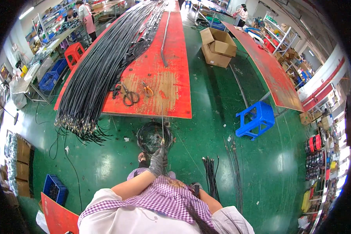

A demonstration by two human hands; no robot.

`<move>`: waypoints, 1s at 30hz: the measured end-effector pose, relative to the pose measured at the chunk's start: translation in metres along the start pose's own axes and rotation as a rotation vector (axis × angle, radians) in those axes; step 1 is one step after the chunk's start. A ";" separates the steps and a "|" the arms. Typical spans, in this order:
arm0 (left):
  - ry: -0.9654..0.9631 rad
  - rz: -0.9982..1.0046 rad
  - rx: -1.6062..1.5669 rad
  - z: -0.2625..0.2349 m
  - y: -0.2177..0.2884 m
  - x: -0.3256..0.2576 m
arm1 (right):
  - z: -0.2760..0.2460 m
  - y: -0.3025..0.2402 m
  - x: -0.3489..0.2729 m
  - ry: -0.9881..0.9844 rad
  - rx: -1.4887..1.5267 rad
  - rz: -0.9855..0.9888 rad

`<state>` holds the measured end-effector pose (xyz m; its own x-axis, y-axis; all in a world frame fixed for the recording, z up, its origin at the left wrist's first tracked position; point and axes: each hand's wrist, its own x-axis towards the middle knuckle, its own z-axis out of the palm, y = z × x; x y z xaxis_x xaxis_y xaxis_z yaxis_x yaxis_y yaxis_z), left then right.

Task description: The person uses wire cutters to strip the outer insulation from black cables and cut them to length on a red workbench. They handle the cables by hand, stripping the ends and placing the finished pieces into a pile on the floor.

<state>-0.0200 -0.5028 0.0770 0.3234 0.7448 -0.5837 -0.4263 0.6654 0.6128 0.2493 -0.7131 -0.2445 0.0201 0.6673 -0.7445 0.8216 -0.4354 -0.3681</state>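
Note:
My left hand [157, 163], in a grey glove, is closed around a thin, straight, cable-like length [162, 126] that rises from it toward the red table's front edge. A small brass-coloured piece shows on that length just above my fingers. Low at my right side is my right hand [196, 187], in a dark glove; its fingers are hidden. Below the table edge, beyond my left hand, lies a round black coil [144, 139]. On the worn red table [179, 105] are black-handled scissors [131, 97] and orange-handled pliers [147, 89].
A thick bundle of black cables [93, 82] covers the table's left side, its metal-tipped ends hanging over the front. Loose cables [211, 175] lie to my right. A blue stool [256, 120], a cardboard box [217, 54] and a blue crate [54, 189] stand around. Other people work farther back.

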 end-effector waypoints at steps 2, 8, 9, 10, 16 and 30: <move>-0.057 -0.003 -0.029 -0.002 -0.001 0.001 | -0.008 -0.009 -0.008 0.003 0.056 0.046; -0.070 0.020 -0.047 -0.004 -0.003 0.002 | -0.038 -0.045 -0.043 0.065 0.228 0.188; -0.071 0.017 -0.050 -0.004 -0.003 0.002 | -0.040 -0.049 -0.047 0.072 0.255 0.210; -0.073 0.014 -0.052 -0.004 -0.002 0.002 | -0.042 -0.052 -0.049 0.078 0.271 0.221; -0.033 -0.044 -0.177 -0.002 0.001 0.002 | -0.040 -0.056 -0.047 0.068 0.207 0.149; 0.102 -0.055 -0.148 -0.020 0.024 0.033 | -0.125 -0.186 -0.023 0.225 0.249 0.038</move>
<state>-0.0367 -0.4629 0.0614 0.2652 0.6934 -0.6700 -0.5321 0.6848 0.4980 0.1672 -0.5717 -0.0891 0.1958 0.7521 -0.6293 0.6539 -0.5783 -0.4878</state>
